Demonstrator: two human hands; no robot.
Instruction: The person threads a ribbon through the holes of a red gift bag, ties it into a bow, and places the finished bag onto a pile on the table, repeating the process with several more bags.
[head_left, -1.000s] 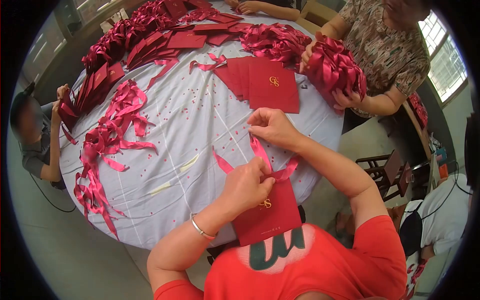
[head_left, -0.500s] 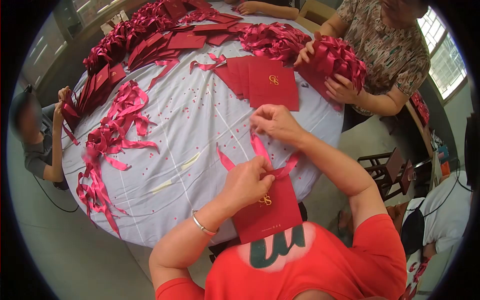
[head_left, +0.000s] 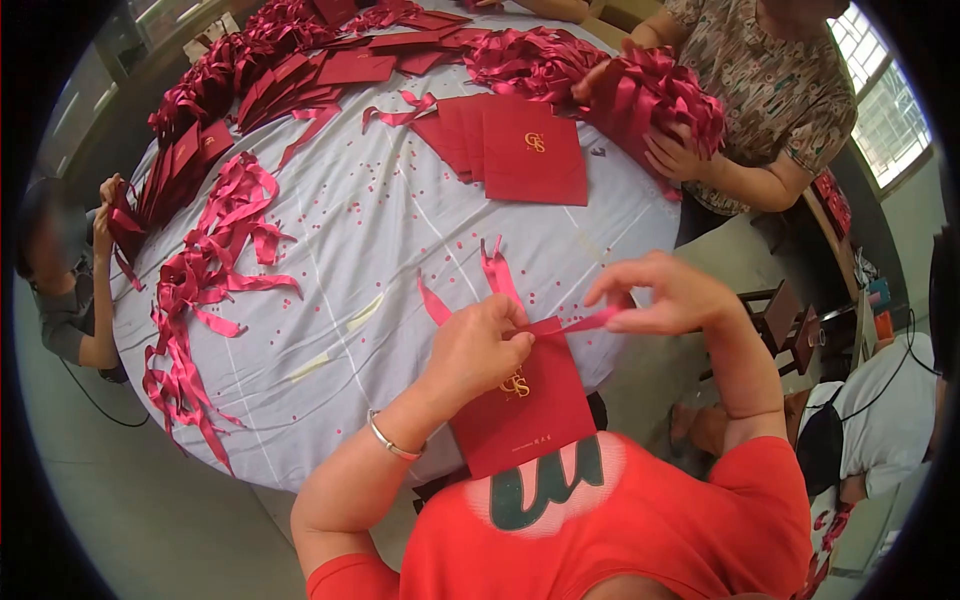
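Note:
A red card with gold print [head_left: 530, 410] lies at the table's near edge, against the red shirt. At its top edge my left hand [head_left: 480, 345] pinches the pink ribbon where it meets the card. Off to the right, my right hand [head_left: 655, 292] grips one end of that ribbon [head_left: 590, 321] between thumb and fingers, stretched out sideways from the card. Two other ribbon tails [head_left: 500, 275] spread onto the cloth beyond my left hand. Farther up, several red cards [head_left: 535, 160] overlap in a fan.
Loose pink ribbons [head_left: 215, 255] trail down the left of the white-covered table [head_left: 340, 240]. Piles of ribboned cards [head_left: 260, 60] line the far side. One person [head_left: 780, 90] at upper right holds a ribboned bundle [head_left: 665, 110]; another [head_left: 70, 290] at left touches cards.
My right hand has moved right and toward me, from the upright ribbon tail to the right-hand ribbon end, now pulled sideways. My left hand still pinches at the card's top.

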